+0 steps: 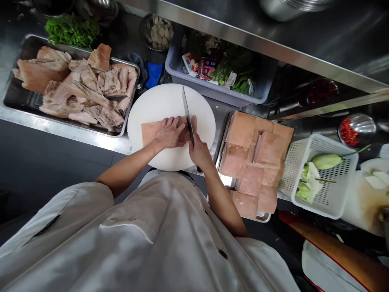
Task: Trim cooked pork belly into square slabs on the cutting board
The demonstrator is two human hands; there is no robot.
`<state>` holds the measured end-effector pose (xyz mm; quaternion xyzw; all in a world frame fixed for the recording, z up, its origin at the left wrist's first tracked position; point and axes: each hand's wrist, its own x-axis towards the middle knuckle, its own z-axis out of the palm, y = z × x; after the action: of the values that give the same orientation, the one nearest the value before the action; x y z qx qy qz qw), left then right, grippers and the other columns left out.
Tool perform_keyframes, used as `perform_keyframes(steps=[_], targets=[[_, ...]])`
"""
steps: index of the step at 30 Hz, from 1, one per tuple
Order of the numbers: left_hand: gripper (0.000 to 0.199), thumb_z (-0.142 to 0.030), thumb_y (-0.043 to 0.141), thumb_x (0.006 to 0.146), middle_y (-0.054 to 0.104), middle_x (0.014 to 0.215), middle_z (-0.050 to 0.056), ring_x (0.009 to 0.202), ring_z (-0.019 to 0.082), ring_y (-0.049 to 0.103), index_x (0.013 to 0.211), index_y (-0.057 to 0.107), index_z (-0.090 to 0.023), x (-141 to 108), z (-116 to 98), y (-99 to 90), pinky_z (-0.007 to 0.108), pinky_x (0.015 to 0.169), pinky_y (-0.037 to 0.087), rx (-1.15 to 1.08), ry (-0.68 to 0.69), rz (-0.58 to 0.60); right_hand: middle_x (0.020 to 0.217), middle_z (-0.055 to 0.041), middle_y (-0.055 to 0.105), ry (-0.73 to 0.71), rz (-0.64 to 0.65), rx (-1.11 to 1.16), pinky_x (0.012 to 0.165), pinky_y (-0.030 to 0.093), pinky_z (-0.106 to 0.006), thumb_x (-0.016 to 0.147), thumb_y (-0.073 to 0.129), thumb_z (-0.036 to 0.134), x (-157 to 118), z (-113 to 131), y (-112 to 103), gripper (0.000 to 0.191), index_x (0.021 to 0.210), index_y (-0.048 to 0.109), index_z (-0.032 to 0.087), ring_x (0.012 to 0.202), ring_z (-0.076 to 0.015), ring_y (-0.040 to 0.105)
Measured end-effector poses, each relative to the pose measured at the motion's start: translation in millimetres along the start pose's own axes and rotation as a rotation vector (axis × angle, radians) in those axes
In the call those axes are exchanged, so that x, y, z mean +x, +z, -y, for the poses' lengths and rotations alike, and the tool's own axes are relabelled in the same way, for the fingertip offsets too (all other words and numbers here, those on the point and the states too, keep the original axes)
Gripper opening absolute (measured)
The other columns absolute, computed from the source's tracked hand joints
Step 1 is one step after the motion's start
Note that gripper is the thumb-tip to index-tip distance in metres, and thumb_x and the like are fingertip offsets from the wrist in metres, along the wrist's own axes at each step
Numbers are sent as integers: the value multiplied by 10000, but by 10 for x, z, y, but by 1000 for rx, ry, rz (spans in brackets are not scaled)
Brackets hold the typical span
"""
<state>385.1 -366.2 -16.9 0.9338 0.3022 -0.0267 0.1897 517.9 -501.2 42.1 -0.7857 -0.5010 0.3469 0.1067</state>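
A rectangular slab of pork with skin (148, 132) lies on a round white cutting board (164, 101). My left hand (172, 133) presses down on it with curled fingers, holding it against the board. In my right hand (199, 152) is a kitchen knife (187, 107), its long blade upright on edge and pointing away from me. The blade stands just right of my left fingers, at the slab's right part. Whether the edge is cutting into the meat is hidden by my hands.
On the left is a metal tray (18, 101) of cooked meat pieces. Behind the board stand a grey-blue bin (212, 87) of scraps and a bowl of peeled garlic (158, 34). Stacked pork slabs (252, 162) and a white basket (319, 146) are right. A metal shelf edge (243, 44) overhangs.
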Motion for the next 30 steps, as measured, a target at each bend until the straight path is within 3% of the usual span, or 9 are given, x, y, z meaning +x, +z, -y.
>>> perform_keyframes(steps=[4, 6, 12, 14, 17, 20, 23, 26, 30], targets=[[790, -491, 807, 712, 426, 1540, 178, 1351, 437, 408, 1417, 567, -229, 0, -11, -20, 581, 1129, 314, -11, -26, -2, 827, -105, 715, 142, 102, -69, 655, 435, -347, 1061, 388, 251, -808, -233, 196, 329, 1308, 565, 126, 771, -312, 709], [781, -465, 817, 702, 421, 1546, 177, 1356, 441, 404, 1405, 571, -230, 2, -19, -22, 585, 1133, 315, -21, -27, 2, 808, -110, 717, 133, 104, -89, 641, 425, -341, 1058, 388, 232, -924, -272, 307, 308, 1273, 569, 106, 758, -306, 711], [828, -520, 792, 737, 344, 1630, 191, 1442, 466, 334, 1463, 525, -226, -9, 44, -48, 630, 1177, 267, -90, 8, 39, 964, -124, 761, 10, -60, -45, 704, 467, -334, 1052, 389, 259, 164, -210, 363, 324, 1319, 528, 140, 830, -289, 702], [730, -539, 714, 810, 373, 1623, 165, 1436, 436, 369, 1457, 539, -251, 39, 108, -106, 622, 1162, 305, -157, 1, 42, 957, -104, 764, -69, -182, 11, 690, 471, -328, 1043, 402, 307, 278, -309, 312, 320, 1302, 535, 174, 807, -284, 697], [535, -416, 562, 912, 449, 1579, 126, 1410, 355, 440, 1428, 578, -276, 260, 149, -218, 551, 1123, 377, -230, 8, 16, 824, -80, 726, -64, -358, 108, 636, 449, -313, 1042, 374, 401, -71, -559, 277, 312, 1187, 554, 191, 730, -266, 683], [533, -309, 624, 821, 541, 1513, 119, 1400, 355, 452, 1352, 655, -278, 640, 13, -248, 540, 1115, 364, -140, 188, 128, 673, -25, 640, 61, -423, 234, 583, 414, -298, 1023, 398, 460, -624, -804, 296, 277, 1053, 527, 217, 611, -224, 628], [402, -266, 707, 706, 705, 1257, 123, 1314, 395, 512, 1104, 765, -260, 1022, -248, -151, 588, 1124, 317, 9, 380, 353, 548, 51, 533, 201, -375, 397, 536, 390, -279, 1003, 435, 517, -994, -947, 346, 265, 926, 452, 263, 499, -178, 537], [172, -222, 737, 616, 751, 976, 106, 1095, 374, 622, 787, 747, -236, 1262, -407, -62, 547, 1064, 380, 54, 427, 526, 490, 79, 482, 289, -310, 602, 489, 380, -274, 985, 448, 570, -1174, -1017, 431, 315, 860, 395, 286, 434, -159, 473], [119, -212, 714, 616, 727, 880, 57, 864, 279, 645, 721, 663, -233, 1394, -274, -161, 404, 839, 475, -86, 438, 641, 503, 83, 490, 288, -184, 819, 466, 378, -283, 961, 491, 600, -1316, -1104, 568, 337, 862, 410, 289, 413, -156, 464]])
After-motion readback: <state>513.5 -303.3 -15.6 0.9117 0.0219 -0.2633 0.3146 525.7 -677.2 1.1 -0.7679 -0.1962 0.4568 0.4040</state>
